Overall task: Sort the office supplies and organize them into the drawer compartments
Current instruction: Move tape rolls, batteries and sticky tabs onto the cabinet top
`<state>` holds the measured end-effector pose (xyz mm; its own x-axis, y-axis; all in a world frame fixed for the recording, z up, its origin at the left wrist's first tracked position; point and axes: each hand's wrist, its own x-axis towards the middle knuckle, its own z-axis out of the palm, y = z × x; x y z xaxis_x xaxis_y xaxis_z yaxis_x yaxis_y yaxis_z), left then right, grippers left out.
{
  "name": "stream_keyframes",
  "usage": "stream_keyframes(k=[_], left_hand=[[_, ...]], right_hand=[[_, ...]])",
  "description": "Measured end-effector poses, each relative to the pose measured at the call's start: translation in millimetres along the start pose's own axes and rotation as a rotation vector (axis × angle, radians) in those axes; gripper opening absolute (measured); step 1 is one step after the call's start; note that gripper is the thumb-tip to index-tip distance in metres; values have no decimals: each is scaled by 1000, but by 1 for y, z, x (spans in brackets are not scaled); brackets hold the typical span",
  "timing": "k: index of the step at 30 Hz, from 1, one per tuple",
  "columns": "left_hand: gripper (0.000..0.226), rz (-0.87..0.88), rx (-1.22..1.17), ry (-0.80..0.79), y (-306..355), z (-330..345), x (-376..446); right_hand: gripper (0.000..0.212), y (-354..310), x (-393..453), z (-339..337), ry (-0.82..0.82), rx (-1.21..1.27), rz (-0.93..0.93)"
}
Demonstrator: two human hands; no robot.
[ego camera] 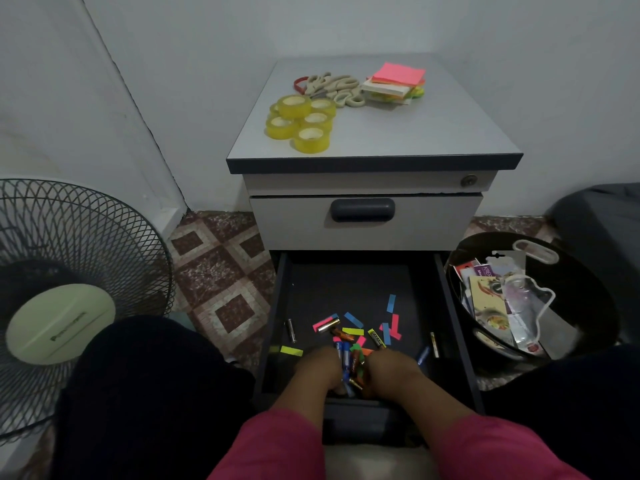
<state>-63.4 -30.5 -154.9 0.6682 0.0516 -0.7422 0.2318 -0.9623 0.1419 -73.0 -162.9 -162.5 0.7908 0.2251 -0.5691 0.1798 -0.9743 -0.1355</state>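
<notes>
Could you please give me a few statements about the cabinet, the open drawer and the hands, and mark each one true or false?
1. Both hands, left and right, are down in the open bottom drawer, gathering a pile of batteries. True.
2. The tape rolls lie inside the drawer. False: they sit on the cabinet top.
3. The scissors lie between the tape rolls and the sticky note pads. True.
4. The upper drawer is pulled out. False: it is closed.
5. The black bin stands left of the cabinet. False: it stands to the right; a fan stands on the left.
</notes>
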Motion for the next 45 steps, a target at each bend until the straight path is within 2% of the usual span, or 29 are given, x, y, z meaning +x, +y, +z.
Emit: stream_keyframes(k=[4, 8, 11, 14, 17, 20, 23, 25, 29, 33, 37, 45], left_hand=[[11, -27, -108, -37, -7, -11, 3], [27, -20, -173, 159, -4, -11, 8], [29, -37, -184, 251, 0, -4, 9], [29, -49, -208, 292, 2, 0, 11], [28, -73, -261, 282, 1, 1, 13], [26, -83, -289, 264, 2, 1, 13], [26, -85, -310, 249, 2, 1, 14], [28, -87, -333, 241, 3, 1, 15], [30, -70, -340, 245, 4, 2, 14], [27, -63, -305, 275, 3, 3, 19], [33, -68, -298, 282, 3, 5, 22], [28, -47, -345, 296, 3, 7, 25]], right_hand=[[43, 7, 0, 1, -32, 151, 22], [36, 17, 3, -2, -59, 443, 74], [26, 20, 3, -7, -60, 621, 135], [18, 21, 2, -9, -62, 773, 166], [12, 17, -3, -16, -93, 1025, 176], [19, 12, 1, -18, 40, 1160, 262], [22, 9, 14, -10, 225, 996, 316], [23, 5, 16, -7, 264, 864, 292], [26, -8, 19, -1, 238, 739, 271], [8, -20, 18, 5, 234, 636, 280], [15, -21, 19, 5, 223, 625, 283], [20, -20, 23, 2, 181, 649, 333]])
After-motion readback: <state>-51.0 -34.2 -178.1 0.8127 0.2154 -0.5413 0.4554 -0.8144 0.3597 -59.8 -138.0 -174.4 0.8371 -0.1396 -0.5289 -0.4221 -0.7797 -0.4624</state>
